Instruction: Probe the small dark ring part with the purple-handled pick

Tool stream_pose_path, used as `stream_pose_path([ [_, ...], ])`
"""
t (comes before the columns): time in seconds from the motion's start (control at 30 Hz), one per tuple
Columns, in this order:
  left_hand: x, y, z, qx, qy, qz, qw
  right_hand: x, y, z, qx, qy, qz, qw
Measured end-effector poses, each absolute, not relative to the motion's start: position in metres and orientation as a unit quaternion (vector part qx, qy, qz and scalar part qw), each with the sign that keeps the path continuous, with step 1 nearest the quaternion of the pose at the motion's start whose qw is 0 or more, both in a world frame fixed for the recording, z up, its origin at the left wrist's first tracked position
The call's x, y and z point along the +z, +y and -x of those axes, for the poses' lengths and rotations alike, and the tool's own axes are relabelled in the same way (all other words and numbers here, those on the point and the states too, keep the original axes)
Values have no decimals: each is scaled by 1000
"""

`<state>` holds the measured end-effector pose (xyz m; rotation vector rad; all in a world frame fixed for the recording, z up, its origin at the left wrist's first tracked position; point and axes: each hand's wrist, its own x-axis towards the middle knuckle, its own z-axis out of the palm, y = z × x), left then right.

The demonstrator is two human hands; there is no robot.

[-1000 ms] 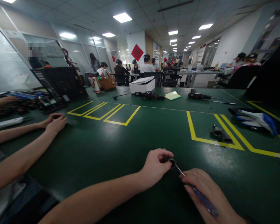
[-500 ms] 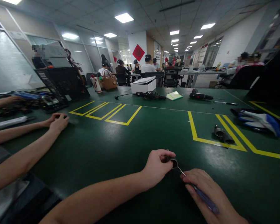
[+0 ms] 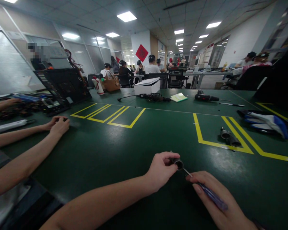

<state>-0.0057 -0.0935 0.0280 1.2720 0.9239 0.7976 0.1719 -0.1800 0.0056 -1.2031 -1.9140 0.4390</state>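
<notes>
My left hand (image 3: 162,171) is closed around a small dark metal tube-shaped part (image 3: 179,164), its round opening turned toward me. In my right hand (image 3: 213,191) lies a screwdriver (image 3: 213,197) with a translucent purple handle, gripped between thumb and fingers. Its thin shaft points up and left to the rim of the tubular part; whether the tip is inside or beside the opening I cannot tell. Similar dark tubular metal parts (image 3: 230,138) lie within a yellow tape outline to the right.
A co-worker's hands (image 3: 59,125) hold something small and dark at left. Along the back are a white box (image 3: 147,86), a dark cabled tool (image 3: 155,97), a notepad (image 3: 179,97) and a power drill (image 3: 206,96). Blue and white gloves (image 3: 266,123) lie at right.
My right hand has shifted slightly right with the screwdriver, drawing its shaft a little away from the tubular part. My left hand stays nearly in place.
</notes>
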Motion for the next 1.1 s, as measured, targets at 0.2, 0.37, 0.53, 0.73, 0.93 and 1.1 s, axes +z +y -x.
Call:
stream_pose_path([
  [0.2, 23, -91, 7, 352, 399, -552, 641, 11, -179, -170, 216, -734, 489, 419],
  [0.37, 22, -92, 6, 356, 404, -555, 634, 11, -179, -167, 284, -689, 519, 419],
  [0.53, 29, -94, 7, 348, 406, -551, 640, 16, -176, -169, 404, -598, 547, 424],
  [0.73, 36, -94, 7, 331, 425, -539, 647, 20, -169, -167, 541, -438, 526, 489],
  [0.93, 33, -93, 8, 333, 422, -527, 658, 17, -170, -164, 580, -382, 496, 522],
  [1.1, 27, -93, 11, 339, 408, -525, 666, 15, -171, -165, 517, -459, 522, 499],
])
